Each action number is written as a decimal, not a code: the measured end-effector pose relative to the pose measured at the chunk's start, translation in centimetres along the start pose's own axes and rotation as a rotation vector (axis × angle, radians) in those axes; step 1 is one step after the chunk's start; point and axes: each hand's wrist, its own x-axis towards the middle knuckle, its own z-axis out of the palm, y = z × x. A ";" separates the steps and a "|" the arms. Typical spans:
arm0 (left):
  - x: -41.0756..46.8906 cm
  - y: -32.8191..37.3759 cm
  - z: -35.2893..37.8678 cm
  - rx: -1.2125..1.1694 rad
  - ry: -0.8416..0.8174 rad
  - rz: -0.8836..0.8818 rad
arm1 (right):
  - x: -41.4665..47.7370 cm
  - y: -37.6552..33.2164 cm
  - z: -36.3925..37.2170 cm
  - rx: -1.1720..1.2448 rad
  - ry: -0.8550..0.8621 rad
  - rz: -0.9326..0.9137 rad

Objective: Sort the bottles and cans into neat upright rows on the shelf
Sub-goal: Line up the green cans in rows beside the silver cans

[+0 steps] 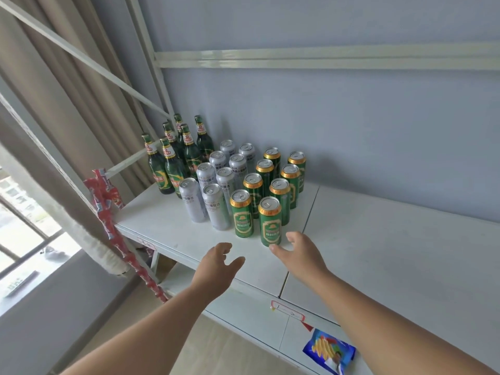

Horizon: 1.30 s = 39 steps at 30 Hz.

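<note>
the sorting looks nearly done: green bottles [173, 158], silver cans [213, 182] and green cans [270, 190] stand upright in paired rows on the shelf [378, 239]. left hand [216, 266] and right hand [303, 255] hover nearby, fingers loose, holding nothing.

upright cans [244, 185] before empty hands [217, 262]

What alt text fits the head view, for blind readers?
The left hand and right hand, both open, reach toward upright green cans on a white shelf; silver cans and green bottles stand in rows beside them.
</note>
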 end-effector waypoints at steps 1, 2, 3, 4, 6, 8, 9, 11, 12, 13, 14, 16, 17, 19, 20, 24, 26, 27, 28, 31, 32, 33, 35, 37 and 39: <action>0.2 -0.2 -0.1 0.005 -0.008 0.008 | 0.0 -0.1 0.1 -0.003 -0.003 0.008; 0.4 -0.5 -0.2 0.013 -0.016 0.018 | 0.1 -0.3 0.3 -0.006 -0.009 0.014; 0.7 -0.9 -0.3 0.023 -0.026 0.028 | 0.2 -0.4 0.6 -0.007 -0.016 0.024; 1.0 -1.3 -0.4 0.033 -0.037 0.038 | 0.2 -0.5 0.8 -0.007 -0.025 0.034; 2.1 -2.1 -0.7 0.044 -0.069 0.061 | 0.2 -0.8 1.5 -0.003 -0.041 0.061; 3.4 -2.9 -1.0 0.049 -0.104 0.090 | 0.2 -1.2 2.2 -0.005 -0.044 0.089; 4.0 -3.2 -1.2 0.050 -0.121 0.109 | 0.2 -1.5 2.6 -0.014 -0.040 0.101; 5.4 -4.1 -1.9 0.049 -0.153 0.157 | 0.3 -2.1 3.4 -0.049 -0.016 0.127; 6.1 -4.5 -2.4 0.050 -0.173 0.181 | 0.5 -2.4 3.7 -0.066 0.002 0.143; 6.7 -5.0 -3.0 0.053 -0.197 0.205 | 0.5 -2.8 4.2 -0.079 0.020 0.164; 7.3 -5.6 -3.5 0.058 -0.220 0.228 | 0.4 -3.3 4.7 -0.086 0.039 0.181; 8.7 -6.8 -4.7 0.065 -0.255 0.274 | 0.3 -4.5 6.0 -0.083 0.074 0.210; 9.4 -7.3 -5.2 0.067 -0.270 0.293 | 0.3 -5.1 6.7 -0.076 0.091 0.222; 10.3 -8.2 -5.9 0.069 -0.294 0.325 | 0.1 -6.2 8.0 -0.063 0.125 0.239; 10.6 -8.5 -6.1 0.068 -0.308 0.333 | -0.1 -6.7 8.6 -0.060 0.139 0.247; 10.4 -9.5 -6.1 0.049 -0.384 0.368 | -1.5 -8.3 11.2 -0.063 0.141 0.279; 10.3 -9.5 -6.2 0.038 -0.394 0.384 | -1.8 -8.6 11.9 -0.065 0.133 0.285; 10.2 -9.5 -6.2 0.026 -0.393 0.386 | -1.8 -8.7 12.0 -0.066 0.129 0.287; 10.1 -9.5 -6.3 0.017 -0.391 0.384 | -1.7 -8.8 12.0 -0.068 0.129 0.287; 9.7 -9.8 -7.0 0.035 -0.399 0.394 | -1.3 -9.5 11.9 -0.055 0.153 0.272; 9.9 -9.9 -7.3 0.046 -0.399 0.399 | -1.2 -9.8 11.9 -0.049 0.163 0.263; 10.1 -9.9 -7.6 0.055 -0.393 0.398 | -1.0 -10.1 12.0 -0.042 0.169 0.256; 10.5 -9.7 -8.0 0.055 -0.369 0.387 | -0.7 -10.4 12.1 -0.037 0.168 0.234; 10.6 -9.5 -8.4 0.041 -0.348 0.377 | -0.4 -10.5 12.1 -0.036 0.162 0.217; 10.5 -9.4 -8.8 0.035 -0.337 0.363 | 0.0 -10.4 12.2 -0.025 0.153 0.211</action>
